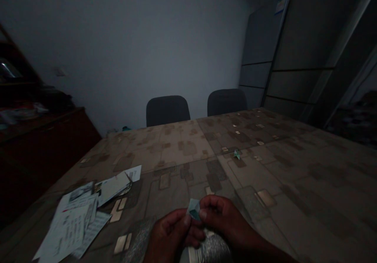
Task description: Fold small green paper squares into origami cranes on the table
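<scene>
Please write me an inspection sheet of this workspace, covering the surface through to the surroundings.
Surface: table with patterned cover, dimly lit.
Job's things: small folded paper in the fingers; small green folded shape farther off on the table.
Clutter: loose papers, some printed, overlapping at the left.
Grippers: bare left hand and right hand, both pinching the folded paper.
Cables: nothing seen.
Surroundings: two dark chairs at the far edge; pale wall behind.

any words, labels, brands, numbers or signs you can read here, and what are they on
None can be read for certain.
Loose sheets: rows of print, too small and blurred.
White slip by the card pile: faint marks, unreadable.
Blue sticker on the cabinet: too blurred to read.
</scene>
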The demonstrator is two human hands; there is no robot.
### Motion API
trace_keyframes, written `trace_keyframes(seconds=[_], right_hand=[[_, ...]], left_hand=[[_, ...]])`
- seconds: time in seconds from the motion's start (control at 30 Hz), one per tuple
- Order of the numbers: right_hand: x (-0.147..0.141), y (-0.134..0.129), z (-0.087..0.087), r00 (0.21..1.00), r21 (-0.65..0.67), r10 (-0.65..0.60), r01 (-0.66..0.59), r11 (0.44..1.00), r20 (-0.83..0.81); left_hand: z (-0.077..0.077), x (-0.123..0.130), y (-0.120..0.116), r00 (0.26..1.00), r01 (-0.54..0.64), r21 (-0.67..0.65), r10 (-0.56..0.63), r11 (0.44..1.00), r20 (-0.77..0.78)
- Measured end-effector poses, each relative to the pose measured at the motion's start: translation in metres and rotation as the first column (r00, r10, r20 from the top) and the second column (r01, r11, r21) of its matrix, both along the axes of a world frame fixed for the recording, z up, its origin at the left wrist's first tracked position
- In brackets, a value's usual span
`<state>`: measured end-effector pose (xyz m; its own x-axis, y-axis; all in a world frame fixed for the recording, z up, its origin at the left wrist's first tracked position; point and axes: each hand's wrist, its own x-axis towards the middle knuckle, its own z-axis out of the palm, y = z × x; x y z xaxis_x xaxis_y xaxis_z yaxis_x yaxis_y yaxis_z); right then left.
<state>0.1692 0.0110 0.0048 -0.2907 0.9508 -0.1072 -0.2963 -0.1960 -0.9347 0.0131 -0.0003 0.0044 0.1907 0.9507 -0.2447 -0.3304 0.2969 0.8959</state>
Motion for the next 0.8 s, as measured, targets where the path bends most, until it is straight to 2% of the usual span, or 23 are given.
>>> trace_keyframes(seconds=[0.1,0.23,0.4,0.5,0.6,0.7,0.8], right_hand=[[-0.002,-0.002,0.004,0.996,0.076,-0.021,0.014,0.997,0.089],[-0.006,-0.008,0.005,0.946,0.252,-0.186,0.118,0.960,0.267],[-0.005,-0.011,0.009,0.862,0.364,-0.308,0.158,0.918,0.403],[-0.004,-0.011,0.012,0.839,0.394,-0.312,0.128,0.910,0.447],[-0.004,-0.011,0.012,0.848,0.379,-0.272,0.093,0.921,0.455],[-0.003,-0.010,0.009,0.876,0.368,-0.231,0.066,0.927,0.424],[-0.003,-0.010,0.008,0.901,0.372,-0.235,0.090,0.924,0.366]], left_hand=[[0.000,0.000,0.000,0.999,-0.045,0.007,0.045,0.999,-0.018],[0.004,0.000,0.000,0.994,-0.084,0.037,0.086,0.996,-0.063],[0.007,0.001,-0.002,0.987,-0.081,0.067,0.090,0.994,-0.135],[0.008,0.003,-0.005,0.970,-0.119,0.084,0.133,0.989,-0.203],[0.008,0.005,-0.007,0.954,-0.152,0.106,0.174,0.983,-0.246],[0.008,0.004,-0.007,0.960,-0.139,0.121,0.164,0.983,-0.225],[0.007,0.002,-0.004,0.980,-0.116,0.076,0.126,0.990,-0.155]])
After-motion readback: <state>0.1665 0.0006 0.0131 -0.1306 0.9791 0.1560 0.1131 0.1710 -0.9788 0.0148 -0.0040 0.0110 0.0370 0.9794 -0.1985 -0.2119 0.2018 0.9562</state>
